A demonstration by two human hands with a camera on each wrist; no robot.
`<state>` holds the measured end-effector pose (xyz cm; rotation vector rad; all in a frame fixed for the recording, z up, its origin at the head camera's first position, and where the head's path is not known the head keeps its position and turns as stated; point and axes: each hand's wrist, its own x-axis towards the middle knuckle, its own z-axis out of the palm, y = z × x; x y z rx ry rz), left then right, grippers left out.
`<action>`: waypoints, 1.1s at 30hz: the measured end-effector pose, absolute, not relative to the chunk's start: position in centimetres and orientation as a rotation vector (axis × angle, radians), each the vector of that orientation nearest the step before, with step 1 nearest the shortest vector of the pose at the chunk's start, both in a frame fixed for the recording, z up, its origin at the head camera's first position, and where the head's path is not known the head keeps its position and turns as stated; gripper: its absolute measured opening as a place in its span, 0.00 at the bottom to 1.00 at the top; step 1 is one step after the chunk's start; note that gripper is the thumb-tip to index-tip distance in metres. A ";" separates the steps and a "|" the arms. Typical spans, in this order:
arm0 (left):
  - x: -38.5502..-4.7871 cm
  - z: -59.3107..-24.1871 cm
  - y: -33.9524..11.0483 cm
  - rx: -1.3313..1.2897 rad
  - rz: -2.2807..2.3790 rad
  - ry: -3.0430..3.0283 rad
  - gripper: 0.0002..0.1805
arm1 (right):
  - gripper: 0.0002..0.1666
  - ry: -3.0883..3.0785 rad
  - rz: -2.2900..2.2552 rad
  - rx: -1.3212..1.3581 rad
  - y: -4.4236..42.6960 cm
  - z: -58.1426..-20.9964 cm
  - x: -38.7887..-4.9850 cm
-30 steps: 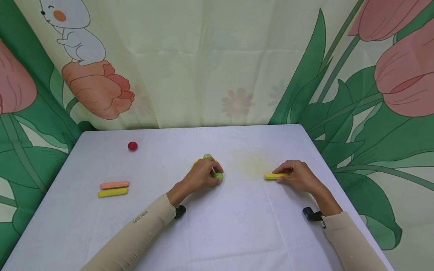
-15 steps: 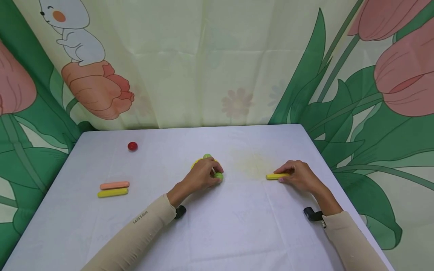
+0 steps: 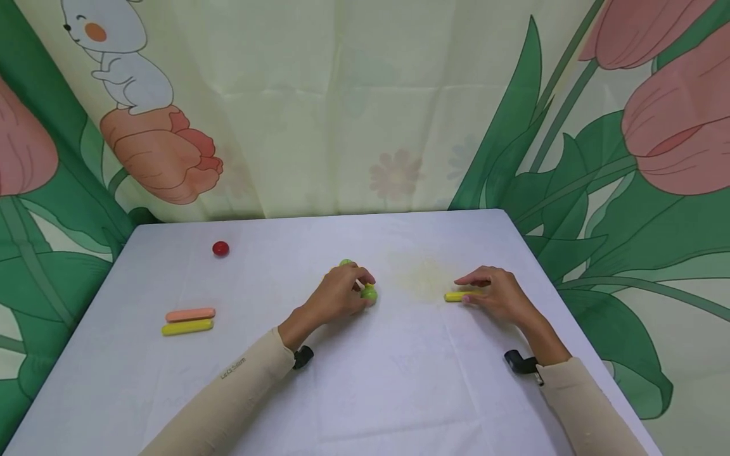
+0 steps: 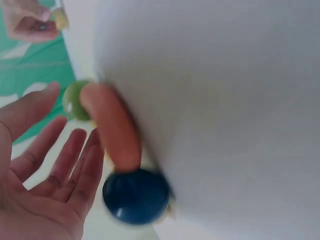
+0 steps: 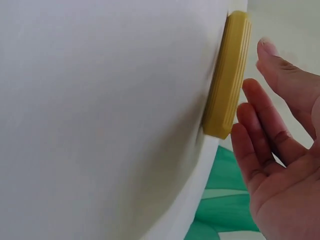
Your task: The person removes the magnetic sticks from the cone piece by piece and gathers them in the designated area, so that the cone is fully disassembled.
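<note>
White-covered table filled the lower frame. Floral curtain hung behind it, pink tulips at upper right, cartoon animal at upper left. Pale yellowish patch marked the cloth right of centre.

Left hand, centre frame: fingers loosely bent, thumb apart from them, no grip visible. It was over a small ball-and-stick cluster and hid most of it. One green ball showed by the thumb and index finger, another green ball behind the knuckles. Left wrist view added an orange stick with a green ball at one end and a dark blue ball at the other. Couldn't tell which of the two greens that was, or whether fingertips touched the stick.

Right hand, right of centre: thumb and fingers spread, nothing gripped. Ridged yellow stick lay on the cloth just beside it; contact unclear.

Left side of frame: salmon stick lay parallel to a second yellow stick, just above it. Red ball sat alone near the table's far edge, upper left.
</note>
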<state>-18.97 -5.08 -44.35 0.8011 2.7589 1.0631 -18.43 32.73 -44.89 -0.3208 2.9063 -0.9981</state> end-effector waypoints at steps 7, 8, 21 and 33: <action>-18.4 -42.9 -8.7 0.822 0.951 2.749 0.15 | 0.21 2.906 -1.052 -0.417 31.0 -44.4 -18.4; -18.3 -42.8 -9.2 0.820 0.909 2.757 0.15 | 0.21 2.901 -1.060 -0.434 30.7 -44.3 -18.4; -18.1 -43.7 -10.2 0.761 0.716 2.843 0.14 | 0.21 2.803 -1.148 -0.639 25.7 -44.1 -18.4; -17.6 -44.7 -8.9 0.726 0.890 2.799 0.14 | 0.21 2.735 -1.097 -0.720 20.5 -44.5 -18.4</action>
